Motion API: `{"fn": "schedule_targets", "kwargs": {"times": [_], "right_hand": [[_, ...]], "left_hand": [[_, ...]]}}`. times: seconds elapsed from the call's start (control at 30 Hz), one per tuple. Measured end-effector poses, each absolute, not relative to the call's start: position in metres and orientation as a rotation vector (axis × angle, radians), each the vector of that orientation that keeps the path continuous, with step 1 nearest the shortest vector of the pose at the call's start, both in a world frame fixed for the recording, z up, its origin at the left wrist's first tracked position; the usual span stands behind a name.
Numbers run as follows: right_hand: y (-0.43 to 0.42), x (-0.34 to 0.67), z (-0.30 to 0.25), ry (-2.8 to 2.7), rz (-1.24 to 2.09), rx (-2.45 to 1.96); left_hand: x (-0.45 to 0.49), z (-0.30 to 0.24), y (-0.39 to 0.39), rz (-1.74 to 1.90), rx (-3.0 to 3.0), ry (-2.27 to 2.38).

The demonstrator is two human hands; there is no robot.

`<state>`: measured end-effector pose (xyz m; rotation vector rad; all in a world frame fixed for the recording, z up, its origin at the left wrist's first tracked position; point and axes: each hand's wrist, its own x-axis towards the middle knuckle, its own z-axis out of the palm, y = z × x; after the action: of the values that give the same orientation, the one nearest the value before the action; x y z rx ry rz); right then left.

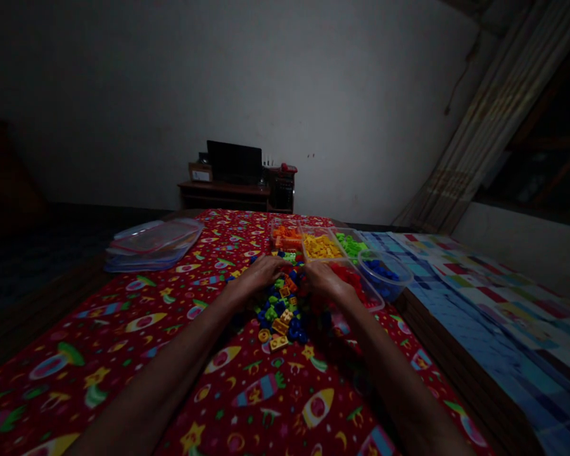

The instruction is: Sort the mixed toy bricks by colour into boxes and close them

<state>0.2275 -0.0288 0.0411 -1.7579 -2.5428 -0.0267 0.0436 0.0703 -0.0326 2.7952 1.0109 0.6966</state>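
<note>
Pale wall (313, 95) fills the back, dim light; long curtain (475, 139) at right. Red patterned cloth (261, 405) covers most of the work surface, dark wood (465, 367) showing along its right edge. Blue checked fabric (498, 348) spreads beyond that. Far end: low desk (223, 193) with a dark monitor (235, 163).

Stack of clear lids (152, 244) lies at the left edge, well apart from the hands; a broad strip of cloth between gives sideways room for the left arm. Right side is tight: clear containers (377, 306) stand just beside the right hand, and a round tub (401, 278) sits by the right edge. Contents by colour: orange pieces (285, 237), yellow pieces (322, 247), green pieces (350, 245), red pieces (349, 278), blue pieces in the tub (separate boxes or one divided, can't tell).

Mixed brick pile (282, 307) sits mid-cloth, between the forearms, a wide stretch of cloth on its near side. Left hand (263, 272) is over the pile's far left part, fingers bent down; right hand (327, 280) is at its right, beside the red pieces. Fingertips too dark and hidden; can't tell whether either grips a piece. Yellow brick (278, 342) marks the pile's near edge.
</note>
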Motion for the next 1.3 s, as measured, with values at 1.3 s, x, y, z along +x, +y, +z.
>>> {"fn": "schedule_targets", "kwargs": {"times": [1.3], "right_hand": [[-0.048,0.300,0.092,-1.881,-0.208,-2.012]], "left_hand": [[0.045,-0.021,0.060,0.565,2.693,1.347]]}}
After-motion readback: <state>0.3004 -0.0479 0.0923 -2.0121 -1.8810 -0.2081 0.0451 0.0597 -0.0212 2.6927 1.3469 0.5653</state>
